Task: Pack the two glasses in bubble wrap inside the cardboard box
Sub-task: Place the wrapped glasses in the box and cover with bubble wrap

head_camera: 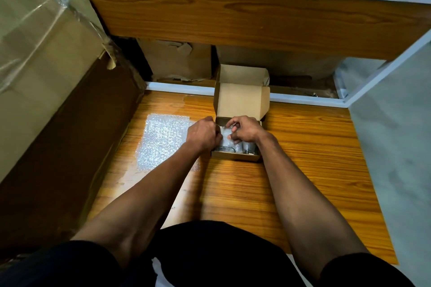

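Note:
A small cardboard box (235,156) stands on the wooden table, its lid (242,100) tilted up at the back. Inside it lie two clear glasses (225,148) (249,147) with a piece of bubble wrap (225,134) among them. My left hand (203,134) and my right hand (243,129) are both over the box, fingers curled and pinching that bubble wrap. Most of the box's inside is hidden by my hands. A second sheet of bubble wrap (163,141) lies flat on the table left of the box.
A large cardboard carton (46,81) wrapped in plastic film fills the left side. A wooden shelf (233,14) overhangs the back, with more cartons (177,60) under it. The table's right edge (370,182) drops to a grey floor.

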`<state>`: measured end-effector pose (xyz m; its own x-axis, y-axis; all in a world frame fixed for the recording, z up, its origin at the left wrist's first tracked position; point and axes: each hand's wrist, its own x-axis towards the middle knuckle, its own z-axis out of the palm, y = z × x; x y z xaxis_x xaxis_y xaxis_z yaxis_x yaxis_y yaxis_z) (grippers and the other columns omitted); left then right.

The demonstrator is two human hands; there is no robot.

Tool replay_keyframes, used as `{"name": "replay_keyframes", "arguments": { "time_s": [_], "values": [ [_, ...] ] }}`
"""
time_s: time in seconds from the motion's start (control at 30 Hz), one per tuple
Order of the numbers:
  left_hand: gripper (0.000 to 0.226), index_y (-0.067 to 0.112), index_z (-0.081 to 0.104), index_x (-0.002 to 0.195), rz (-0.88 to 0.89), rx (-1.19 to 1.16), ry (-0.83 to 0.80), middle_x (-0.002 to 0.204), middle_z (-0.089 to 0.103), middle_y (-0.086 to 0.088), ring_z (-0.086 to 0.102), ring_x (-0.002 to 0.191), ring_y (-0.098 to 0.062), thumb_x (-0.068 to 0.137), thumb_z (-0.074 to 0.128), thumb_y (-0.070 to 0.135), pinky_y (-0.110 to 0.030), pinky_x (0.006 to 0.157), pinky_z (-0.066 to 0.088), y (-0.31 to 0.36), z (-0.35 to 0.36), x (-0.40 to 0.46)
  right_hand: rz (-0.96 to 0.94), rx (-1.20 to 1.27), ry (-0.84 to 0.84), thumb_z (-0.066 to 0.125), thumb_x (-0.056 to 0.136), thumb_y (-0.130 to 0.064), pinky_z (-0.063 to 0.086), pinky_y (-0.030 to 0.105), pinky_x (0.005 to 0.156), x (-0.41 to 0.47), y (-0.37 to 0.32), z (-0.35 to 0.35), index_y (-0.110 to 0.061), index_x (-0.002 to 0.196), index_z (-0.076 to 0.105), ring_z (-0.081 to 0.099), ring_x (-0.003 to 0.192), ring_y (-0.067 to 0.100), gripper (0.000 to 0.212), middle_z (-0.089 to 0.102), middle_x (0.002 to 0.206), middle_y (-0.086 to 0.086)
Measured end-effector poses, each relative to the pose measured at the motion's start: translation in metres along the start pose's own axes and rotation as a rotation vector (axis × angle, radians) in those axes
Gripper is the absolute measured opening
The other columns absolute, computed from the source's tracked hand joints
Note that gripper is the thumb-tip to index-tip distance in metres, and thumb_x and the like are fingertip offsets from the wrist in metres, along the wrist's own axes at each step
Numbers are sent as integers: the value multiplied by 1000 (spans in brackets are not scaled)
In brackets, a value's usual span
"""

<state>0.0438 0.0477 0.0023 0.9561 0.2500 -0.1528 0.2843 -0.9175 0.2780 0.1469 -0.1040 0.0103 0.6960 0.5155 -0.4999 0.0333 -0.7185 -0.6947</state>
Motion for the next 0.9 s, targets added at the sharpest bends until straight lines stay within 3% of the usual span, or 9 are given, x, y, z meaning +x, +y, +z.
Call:
{"name": "replay_keyframes", "arguments": {
  "time_s": [0.1,0.2,0.33,0.4,0.57,0.7,0.8,0.9],
  "values": [
    [28,18,75,106,25,-20,-2,115,56,-6,64,98,-31,98,61,41,-39,76,54,-6,-4,-2,3,-16,-18,84,81,5,66,35,72,0,-3,-1,-18,117,75,76,85,22,44,68,98,8],
    [34,26,68,126,53,-35,31,120,52,-6,60,104,-30,97,64,42,-45,86,57,-9,-6,-3,5,-22,-24,83,82,5,66,34,73,-1,-6,-2,-17,119,74,77,90,24,45,69,102,9],
    [50,29,64,140,67,127,-78,130,47,-8,51,121,-30,95,65,51,-50,107,43,-7,-5,1,11,-37,-29,83,82,6,66,33,73,-3,-9,-3,-16,121,72,77,90,24,46,69,103,9],
    [53,32,62,142,74,164,-133,131,45,-9,49,126,-30,94,67,51,-52,110,38,-7,-2,2,12,-46,-25,82,82,6,65,30,70,-4,-10,-4,-16,120,72,76,90,22,46,69,103,9],
    [46,28,61,138,75,20,5,126,47,-8,54,116,-31,96,65,45,-49,104,43,-11,3,-2,15,-80,-7,85,81,3,66,34,73,-2,-9,-3,-16,121,71,77,87,21,46,70,101,7],
    [36,31,70,131,94,39,-66,126,48,-7,54,118,-29,99,62,45,-48,105,42,-15,4,-4,10,-112,-1,84,81,3,66,37,76,-3,-10,-2,-16,120,72,76,85,19,45,70,101,6],
    [33,29,74,126,88,-184,-15,114,50,-3,58,106,-27,103,54,40,-43,94,49,-24,5,-6,-1,-138,19,78,85,7,65,31,69,-5,-12,-1,-17,117,72,76,81,18,40,70,103,8],
    [34,23,75,122,59,-454,177,105,55,-3,59,96,-24,100,50,28,-36,83,50,-39,5,-7,-42,-181,99,68,93,4,66,35,73,-5,-13,1,-23,108,73,74,85,19,31,70,106,5]
  ]
}}
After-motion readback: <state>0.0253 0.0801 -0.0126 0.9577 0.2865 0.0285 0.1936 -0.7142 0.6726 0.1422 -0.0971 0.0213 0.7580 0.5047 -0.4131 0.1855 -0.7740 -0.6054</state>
